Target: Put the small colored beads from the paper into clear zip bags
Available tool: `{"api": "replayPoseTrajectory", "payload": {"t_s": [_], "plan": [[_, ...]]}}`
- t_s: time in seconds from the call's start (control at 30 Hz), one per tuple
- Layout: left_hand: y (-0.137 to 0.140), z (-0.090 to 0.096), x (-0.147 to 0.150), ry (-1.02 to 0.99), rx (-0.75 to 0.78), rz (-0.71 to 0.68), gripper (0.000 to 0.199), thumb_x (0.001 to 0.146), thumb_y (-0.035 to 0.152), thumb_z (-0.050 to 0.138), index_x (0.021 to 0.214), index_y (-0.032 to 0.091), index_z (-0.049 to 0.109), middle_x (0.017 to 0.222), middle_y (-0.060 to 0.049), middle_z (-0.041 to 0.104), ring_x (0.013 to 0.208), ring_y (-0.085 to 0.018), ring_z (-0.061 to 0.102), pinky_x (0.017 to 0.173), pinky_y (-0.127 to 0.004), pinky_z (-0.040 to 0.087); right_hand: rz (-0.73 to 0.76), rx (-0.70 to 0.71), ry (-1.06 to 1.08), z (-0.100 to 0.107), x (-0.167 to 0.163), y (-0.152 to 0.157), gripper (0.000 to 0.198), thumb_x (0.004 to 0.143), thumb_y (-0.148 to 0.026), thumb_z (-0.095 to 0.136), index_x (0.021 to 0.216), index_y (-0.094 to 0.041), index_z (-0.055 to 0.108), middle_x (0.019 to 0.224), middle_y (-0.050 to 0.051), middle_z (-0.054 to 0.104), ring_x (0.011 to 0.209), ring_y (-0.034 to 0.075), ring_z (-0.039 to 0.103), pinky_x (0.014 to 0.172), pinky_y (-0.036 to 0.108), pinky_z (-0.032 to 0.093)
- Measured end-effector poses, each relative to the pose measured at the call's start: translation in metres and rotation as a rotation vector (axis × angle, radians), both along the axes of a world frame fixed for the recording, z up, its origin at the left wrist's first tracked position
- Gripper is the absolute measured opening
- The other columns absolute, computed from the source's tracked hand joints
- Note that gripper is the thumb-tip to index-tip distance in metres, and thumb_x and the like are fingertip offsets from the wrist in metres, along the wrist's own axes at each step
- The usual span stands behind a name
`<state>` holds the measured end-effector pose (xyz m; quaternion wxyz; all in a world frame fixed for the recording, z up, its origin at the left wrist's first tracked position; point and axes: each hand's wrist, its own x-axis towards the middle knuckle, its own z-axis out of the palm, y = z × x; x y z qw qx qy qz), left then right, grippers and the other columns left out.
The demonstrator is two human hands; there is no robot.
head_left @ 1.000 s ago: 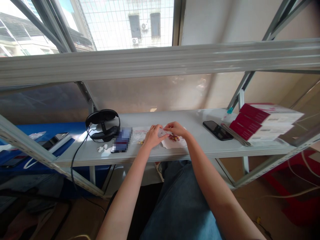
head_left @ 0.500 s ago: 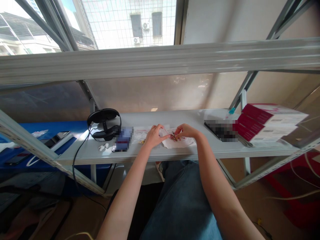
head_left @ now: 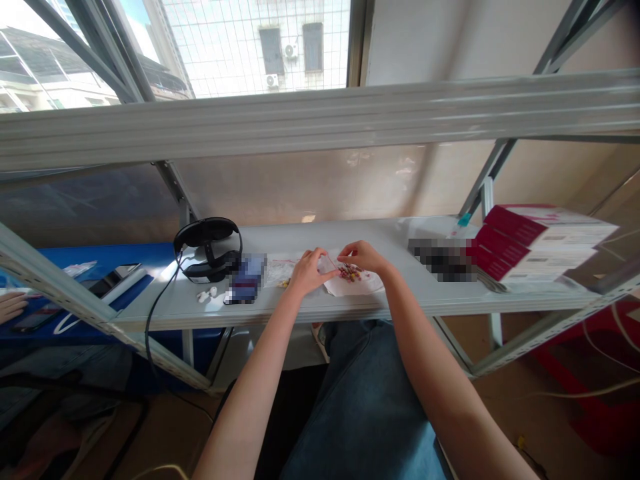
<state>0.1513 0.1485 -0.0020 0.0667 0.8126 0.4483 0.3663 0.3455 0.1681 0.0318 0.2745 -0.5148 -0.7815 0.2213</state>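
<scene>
Red-and-yellow beads [head_left: 352, 272], white paper [head_left: 345, 287]

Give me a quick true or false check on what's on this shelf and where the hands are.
1. Small coloured pieces lie on a white sheet near the right hand. True.
2. White earbuds lie near a black headset. True.
3. The right hand touches the headset. False: it is beside the coloured pieces.
4. Stacked boxes sit left of the headset. False: the red-and-white boxes are at the shelf's right end.
</scene>
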Motion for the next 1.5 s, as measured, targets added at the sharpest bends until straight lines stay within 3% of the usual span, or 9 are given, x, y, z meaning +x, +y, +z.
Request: {"api": "replayPoseTrajectory", "payload": {"t_s": [0.33,0.63,1.5], "plan": [[0.001,0.0,0.001,0.003,0.01,0.003,0.047,0.067,0.049,0.065,0.102,0.023,0.048,0.094,-0.003,0.058,0.094,-0.021,0.054,0.078,-0.033,0.045,0.053,0.018,0.018,-0.007,-0.019,0.004,0.027,0.076,-0.034,0.053,0.078,-0.013,0.07,0.064,0.002,0.063,0.059,0.011,0.05,0.057,0.022,0.036],[0.0,0.001,0.001,-0.004,-0.013,0.007,0.048,0.066,0.051,0.065,0.102,0.023,0.049,0.099,-0.004,0.057,0.094,-0.021,0.055,0.077,-0.032,0.045,-0.164,0.045,-0.149,-0.013,0.015,0.007,0.027,0.065,-0.016,0.058,0.091,-0.018,0.068,0.085,0.004,0.068,0.073,0.014,0.058,0.063,0.021,0.04],[0.003,-0.003,0.0,0.002,-0.009,0.02,0.052,0.066,0.055,0.063,0.103,0.022,0.049,0.094,-0.005,0.056,0.094,-0.021,0.055,0.08,-0.033,0.045,-0.151,-0.037,-0.262,-0.012,0.005,0.006,0.027,0.065,-0.013,0.053,0.089,-0.019,0.066,0.084,0.003,0.068,0.07,0.013,0.059,0.06,0.02,0.039]]}}
